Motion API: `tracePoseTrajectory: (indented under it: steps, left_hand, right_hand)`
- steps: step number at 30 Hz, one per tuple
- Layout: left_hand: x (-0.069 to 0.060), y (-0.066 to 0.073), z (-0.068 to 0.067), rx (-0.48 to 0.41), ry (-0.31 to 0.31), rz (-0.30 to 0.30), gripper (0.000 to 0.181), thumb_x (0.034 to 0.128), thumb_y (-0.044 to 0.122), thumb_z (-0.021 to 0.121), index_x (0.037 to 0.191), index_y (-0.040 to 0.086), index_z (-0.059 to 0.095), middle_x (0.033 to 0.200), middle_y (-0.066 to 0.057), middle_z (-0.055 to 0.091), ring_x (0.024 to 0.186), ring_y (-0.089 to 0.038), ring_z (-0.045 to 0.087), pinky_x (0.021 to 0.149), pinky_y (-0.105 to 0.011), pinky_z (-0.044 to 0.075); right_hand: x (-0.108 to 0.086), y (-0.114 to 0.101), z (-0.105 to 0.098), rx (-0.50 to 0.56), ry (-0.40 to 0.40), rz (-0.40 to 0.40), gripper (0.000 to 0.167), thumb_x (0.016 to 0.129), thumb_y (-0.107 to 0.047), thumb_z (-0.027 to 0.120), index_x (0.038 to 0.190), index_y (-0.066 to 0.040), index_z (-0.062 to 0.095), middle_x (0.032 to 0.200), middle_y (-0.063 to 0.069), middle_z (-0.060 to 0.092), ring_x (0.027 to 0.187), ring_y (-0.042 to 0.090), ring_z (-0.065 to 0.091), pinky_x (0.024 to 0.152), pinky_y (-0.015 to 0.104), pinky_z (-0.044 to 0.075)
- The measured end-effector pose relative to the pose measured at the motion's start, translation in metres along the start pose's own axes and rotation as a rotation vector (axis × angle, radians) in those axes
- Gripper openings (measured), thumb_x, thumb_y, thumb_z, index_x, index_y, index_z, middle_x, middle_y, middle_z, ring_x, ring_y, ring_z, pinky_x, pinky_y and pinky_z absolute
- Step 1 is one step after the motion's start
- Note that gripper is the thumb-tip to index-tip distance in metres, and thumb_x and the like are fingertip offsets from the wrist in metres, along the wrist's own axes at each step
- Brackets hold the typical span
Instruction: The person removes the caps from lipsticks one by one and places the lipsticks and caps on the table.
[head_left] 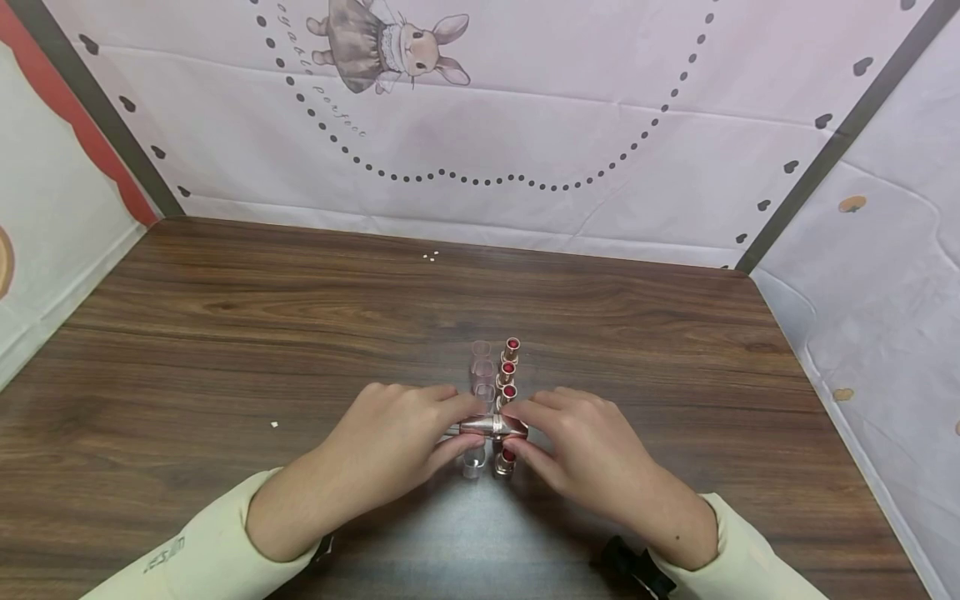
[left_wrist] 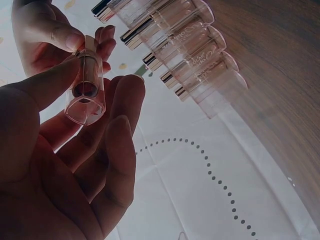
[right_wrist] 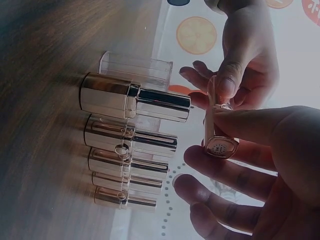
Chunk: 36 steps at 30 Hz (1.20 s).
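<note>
Both hands meet over the table on one lipstick (head_left: 491, 426), held level between them. The left hand (head_left: 390, 425) pinches its clear cap (left_wrist: 85, 111) between thumb and fingers; the cap surrounds the bullet end. By its rose-gold base (right_wrist: 220, 147), the right hand (head_left: 585, 437) grips the same lipstick, and the labelled bottom faces the right wrist camera. Below and beyond the hands, several uncapped lipsticks (head_left: 508, 369) with red tips stand upright in a row. Alongside them on the left runs a row of clear caps (head_left: 483, 371). Whether the held cap is fully seated, I cannot tell.
The wooden table (head_left: 225, 333) reaches back to a pale cloth wall (head_left: 487, 125) printed with a rabbit. Small white bits (head_left: 431, 257) lie near the far edge, and another white scrap (head_left: 274, 424) lies left of the hands. Cloth panels flank both sides.
</note>
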<state>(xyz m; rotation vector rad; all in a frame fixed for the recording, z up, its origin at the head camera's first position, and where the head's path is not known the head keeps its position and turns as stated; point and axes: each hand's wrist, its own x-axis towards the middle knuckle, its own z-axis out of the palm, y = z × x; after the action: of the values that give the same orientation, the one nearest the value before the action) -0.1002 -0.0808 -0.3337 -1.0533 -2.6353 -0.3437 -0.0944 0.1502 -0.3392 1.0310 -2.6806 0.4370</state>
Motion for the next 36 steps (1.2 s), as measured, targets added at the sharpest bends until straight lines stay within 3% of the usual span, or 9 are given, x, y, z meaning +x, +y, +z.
tracePoseTrajectory:
  steps: [6, 17, 25, 30, 36]
  left_hand:
    - [0.0006, 0.0003, -0.0002, 0.001, -0.003, -0.006, 0.027, 0.0896, 0.044, 0.071, 0.11, 0.025, 0.073, 0.08, 0.013, 0.067, 0.055, -0.004, 0.056, 0.044, -0.025, 0.036]
    - [-0.0001, -0.0031, -0.0021, 0.043, 0.028, -0.018, 0.023, 0.0876, 0.042, 0.075, 0.103, 0.025, 0.073, 0.079, 0.012, 0.068, 0.051, -0.003, 0.053, 0.042, -0.021, 0.032]
    - [0.0003, -0.0023, -0.0028, 0.033, 0.018, -0.028, 0.023, 0.0878, 0.042, 0.075, 0.104, 0.025, 0.073, 0.08, 0.011, 0.069, 0.05, -0.003, 0.05, 0.041, -0.021, 0.029]
    - [0.0003, -0.002, -0.0032, 0.035, 0.017, -0.026, 0.022, 0.088, 0.041, 0.075, 0.103, 0.025, 0.072, 0.079, 0.01, 0.069, 0.05, -0.003, 0.049, 0.041, -0.021, 0.03]
    - [0.0004, -0.0022, -0.0033, 0.044, 0.038, -0.013, 0.021, 0.088, 0.041, 0.075, 0.102, 0.025, 0.072, 0.079, 0.011, 0.068, 0.05, -0.004, 0.051, 0.041, -0.022, 0.032]
  right_hand:
    - [-0.0003, -0.0006, -0.0002, -0.002, -0.003, 0.004, 0.022, 0.089, -0.032, 0.075, 0.108, -0.019, 0.073, 0.095, -0.007, 0.074, 0.084, 0.01, 0.068, 0.071, 0.035, 0.056]
    - [-0.0004, 0.0023, 0.0005, -0.033, 0.003, 0.044, 0.018, 0.086, -0.029, 0.079, 0.1, -0.019, 0.074, 0.085, -0.011, 0.07, 0.07, 0.006, 0.056, 0.061, 0.026, 0.048]
    - [-0.0004, 0.0021, 0.0008, -0.017, 0.013, 0.038, 0.021, 0.085, -0.029, 0.079, 0.102, -0.019, 0.074, 0.087, -0.01, 0.072, 0.074, 0.006, 0.061, 0.063, 0.027, 0.051]
    - [-0.0009, 0.0023, -0.0001, -0.007, 0.018, 0.025, 0.028, 0.086, -0.03, 0.078, 0.111, -0.018, 0.072, 0.094, -0.006, 0.075, 0.082, 0.01, 0.068, 0.068, 0.033, 0.055]
    - [-0.0012, 0.0026, -0.0006, 0.004, 0.021, 0.024, 0.024, 0.087, -0.028, 0.078, 0.108, -0.02, 0.071, 0.091, -0.009, 0.072, 0.077, 0.007, 0.064, 0.063, 0.03, 0.053]
